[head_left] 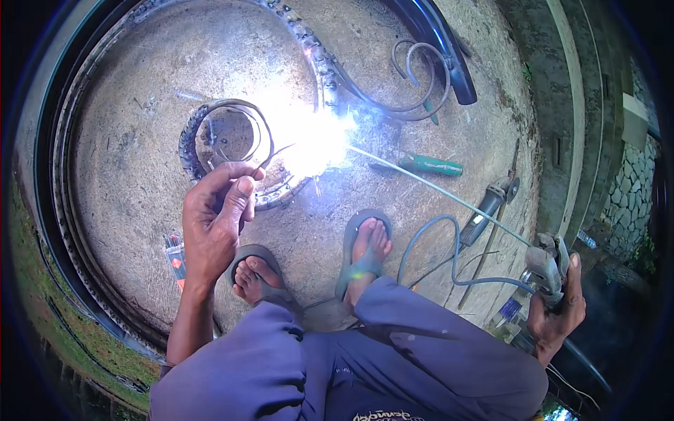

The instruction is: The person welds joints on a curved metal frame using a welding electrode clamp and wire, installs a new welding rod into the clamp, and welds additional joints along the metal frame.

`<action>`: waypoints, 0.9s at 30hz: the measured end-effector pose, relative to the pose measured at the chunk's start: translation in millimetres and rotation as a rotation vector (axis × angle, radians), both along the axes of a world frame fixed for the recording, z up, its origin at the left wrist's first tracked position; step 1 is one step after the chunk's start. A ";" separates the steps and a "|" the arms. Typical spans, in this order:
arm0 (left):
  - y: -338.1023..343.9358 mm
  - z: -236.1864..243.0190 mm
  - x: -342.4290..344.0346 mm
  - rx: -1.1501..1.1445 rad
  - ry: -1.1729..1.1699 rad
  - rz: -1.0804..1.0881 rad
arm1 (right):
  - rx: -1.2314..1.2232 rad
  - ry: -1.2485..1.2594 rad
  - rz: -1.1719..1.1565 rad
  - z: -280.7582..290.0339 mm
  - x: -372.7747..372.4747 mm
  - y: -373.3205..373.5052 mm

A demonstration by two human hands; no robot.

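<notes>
The left hand (214,207) has its thumb and forefinger pinched together on a thin wire (281,150), which runs into the white glare (316,137) above and to the right; its far end is lost in the brightness. Just above those fingertips a small metal ring (189,140) lies on the concrete floor (133,175). The right hand (562,309), at the far right, has its fingers clamped around a holder (544,268), from which a long, slim rod (442,189) slants up and left to the glare. A cable (456,259) loops left from near the holder. Between the rod and the floor's right edge lies a grinder (484,214), and a green handle (435,165) lies near the glare.
</notes>
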State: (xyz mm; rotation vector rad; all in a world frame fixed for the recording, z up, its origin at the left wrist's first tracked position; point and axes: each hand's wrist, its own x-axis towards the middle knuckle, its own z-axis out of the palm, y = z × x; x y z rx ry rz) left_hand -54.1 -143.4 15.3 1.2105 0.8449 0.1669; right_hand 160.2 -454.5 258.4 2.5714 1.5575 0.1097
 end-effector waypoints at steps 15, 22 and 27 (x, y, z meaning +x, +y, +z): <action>-2.5 8.8 -0.1 -0.014 -0.008 0.015 | 0.059 0.022 -0.058 -0.2 -2.3 -9.4; -3.0 8.4 0.8 -0.006 0.002 0.011 | 0.019 0.028 -0.017 -1.0 0.5 -4.3; -2.9 7.8 1.7 -0.013 0.011 0.014 | 0.025 0.052 -0.023 -2.2 0.5 3.0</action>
